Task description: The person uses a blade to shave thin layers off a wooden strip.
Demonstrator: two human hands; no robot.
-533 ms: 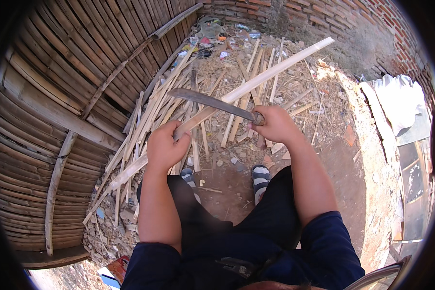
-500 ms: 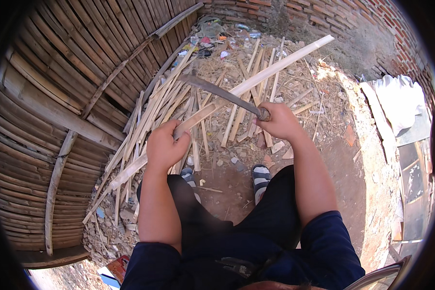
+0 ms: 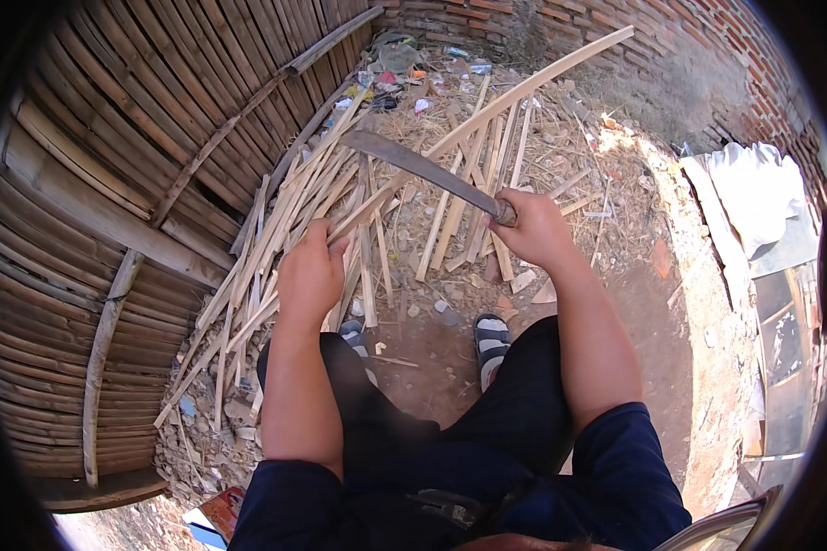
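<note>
My left hand [image 3: 311,278] is closed around a long pale bamboo strip [image 3: 522,90]. From that grip the strip slants up to the right, its far end reaching toward the brick wall. My right hand [image 3: 534,229] is wrapped round the short handle of a machete [image 3: 424,172]. Its dark, slightly curved blade points up and left, crossing the strip between my hands. Whether the edge touches the strip, I cannot tell. Behind my left hand the strip's near end is hard to separate from other strips.
Many loose bamboo strips [image 3: 294,197] lie heaped at the left, beside a slatted bamboo wall [image 3: 110,129]. More strips [image 3: 464,207] lie ahead among rubble and litter. A brick wall [image 3: 689,64] closes the far side. White sacking [image 3: 753,193] sits at the right. Both my sandalled feet [image 3: 492,344] are on dirt.
The bamboo strip has turned to show a narrower side, and its far end has risen. The machete blade has tilted to show more of its flat face. Both hands keep their grips.
</note>
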